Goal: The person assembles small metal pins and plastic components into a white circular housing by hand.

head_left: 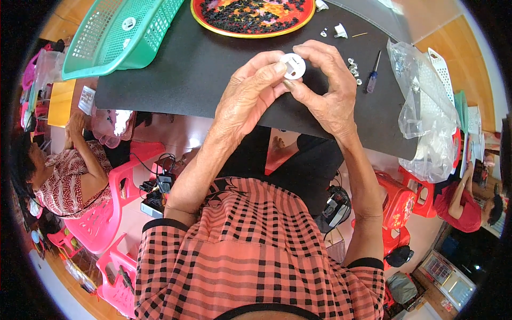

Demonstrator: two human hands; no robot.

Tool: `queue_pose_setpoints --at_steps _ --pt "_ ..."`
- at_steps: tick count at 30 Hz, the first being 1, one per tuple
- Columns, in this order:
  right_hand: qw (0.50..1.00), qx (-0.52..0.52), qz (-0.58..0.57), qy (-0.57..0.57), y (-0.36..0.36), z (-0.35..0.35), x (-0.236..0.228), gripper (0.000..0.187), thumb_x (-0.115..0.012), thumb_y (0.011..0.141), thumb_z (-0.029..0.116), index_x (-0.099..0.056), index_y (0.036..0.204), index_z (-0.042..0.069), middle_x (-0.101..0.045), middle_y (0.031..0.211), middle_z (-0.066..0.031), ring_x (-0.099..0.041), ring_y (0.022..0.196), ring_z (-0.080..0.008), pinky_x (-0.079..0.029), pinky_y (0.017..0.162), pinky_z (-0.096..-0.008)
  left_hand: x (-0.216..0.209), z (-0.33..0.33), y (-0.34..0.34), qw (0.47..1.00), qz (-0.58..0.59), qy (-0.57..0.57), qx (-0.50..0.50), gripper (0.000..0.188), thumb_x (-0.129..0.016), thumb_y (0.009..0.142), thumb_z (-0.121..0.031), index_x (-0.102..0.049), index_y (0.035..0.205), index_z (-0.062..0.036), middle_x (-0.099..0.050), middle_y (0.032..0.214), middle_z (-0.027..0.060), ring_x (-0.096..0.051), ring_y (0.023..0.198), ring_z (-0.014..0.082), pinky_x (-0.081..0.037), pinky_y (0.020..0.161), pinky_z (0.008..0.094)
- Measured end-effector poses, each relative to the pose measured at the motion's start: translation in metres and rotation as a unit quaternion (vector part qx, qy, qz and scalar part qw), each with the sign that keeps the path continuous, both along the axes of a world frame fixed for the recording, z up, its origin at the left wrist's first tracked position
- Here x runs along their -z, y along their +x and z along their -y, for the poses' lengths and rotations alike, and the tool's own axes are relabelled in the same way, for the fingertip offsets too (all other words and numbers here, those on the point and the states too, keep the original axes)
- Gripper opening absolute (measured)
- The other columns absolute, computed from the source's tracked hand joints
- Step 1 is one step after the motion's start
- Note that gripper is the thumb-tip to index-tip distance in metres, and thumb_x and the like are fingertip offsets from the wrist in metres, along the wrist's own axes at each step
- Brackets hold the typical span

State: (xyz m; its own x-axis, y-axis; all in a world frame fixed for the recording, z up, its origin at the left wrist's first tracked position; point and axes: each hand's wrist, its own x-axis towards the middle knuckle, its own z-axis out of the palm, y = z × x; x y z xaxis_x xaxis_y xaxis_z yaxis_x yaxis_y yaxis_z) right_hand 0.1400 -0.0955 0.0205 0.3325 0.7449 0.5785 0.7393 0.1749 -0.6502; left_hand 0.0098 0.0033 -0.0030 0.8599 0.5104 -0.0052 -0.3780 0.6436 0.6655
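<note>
Head view: your left hand (245,90), right hand (332,88) pinch white disc (298,67) in fingertips (279,68) over dark table (176,80); green basket (154,33), red tray (205,20); pink chair (101,224) at left.

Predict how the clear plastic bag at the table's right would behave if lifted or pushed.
The clear plastic bag would probably flop, since its film is crinkled. It is likely light for its size, as the film looks thin and see-through. A push might slide it off, as part reaches past the edge of the dark table.
</note>
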Motion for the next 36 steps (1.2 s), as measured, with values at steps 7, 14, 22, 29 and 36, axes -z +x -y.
queue_pose_setpoints --at_steps 7,14,22,29,36 --pt "1.000 -0.005 -0.001 0.011 0.001 0.000 0.001 0.042 -0.077 0.066 0.012 -0.063 0.106 0.007 -0.061 0.107 -0.0106 -0.061 0.098 -0.0246 -0.049 0.085 -0.0326 -0.001 0.001 0.000 1.000 -0.004 -0.001 0.009 0.034 -0.059 0.090 -0.019 -0.051 0.117 0.0015 -0.060 0.107 0.0108 -0.059 0.099 0.0188 -0.046 0.092 0.0344" --pt "1.000 -0.008 -0.006 0.014 -0.001 0.001 0.001 0.043 -0.077 0.066 0.011 -0.063 0.106 0.007 -0.061 0.108 -0.0110 -0.061 0.099 -0.0244 -0.050 0.084 -0.0326 0.001 0.002 0.001 1.000 -0.015 0.022 0.011 0.034 -0.062 0.089 -0.022 -0.053 0.114 -0.0005 -0.060 0.104 0.0091 -0.059 0.095 0.0173 -0.045 0.090 0.0333" --pt "0.997 -0.040 -0.065 -0.004 0.000 0.002 0.000 0.039 -0.073 0.066 0.008 -0.063 0.104 0.005 -0.061 0.107 -0.0102 -0.061 0.099 -0.0228 -0.048 0.086 -0.0321 -0.002 0.000 -0.001 0.999 -0.021 0.022 0.037 0.036 -0.059 0.090 -0.026 -0.053 0.114 0.0008 -0.060 0.105 0.0110 -0.060 0.097 0.0190 -0.047 0.090 0.0340" --pt "0.988 -0.113 -0.107 0.003 0.001 0.002 0.000 0.041 -0.071 0.066 0.007 -0.063 0.106 0.004 -0.061 0.109 -0.0105 -0.060 0.101 -0.0236 -0.046 0.089 -0.0326 -0.006 -0.010 -0.003 0.989 0.006 -0.065 0.131 0.037 -0.053 0.094 -0.026 -0.054 0.111 0.0070 -0.062 0.102 0.0183 -0.062 0.085 0.0194 -0.053 0.073 0.0292" --pt "0.987 -0.129 -0.094 -0.010 0.000 0.002 -0.001 0.043 -0.070 0.065 0.006 -0.063 0.108 0.005 -0.060 0.109 -0.0106 -0.060 0.101 -0.0239 -0.046 0.089 -0.0330 -0.003 -0.013 -0.007 0.986 0.032 -0.041 0.159 0.037 -0.052 0.095 -0.024 -0.051 0.116 0.0061 -0.062 0.103 0.0194 -0.062 0.089 0.0194 -0.053 0.078 0.0291"
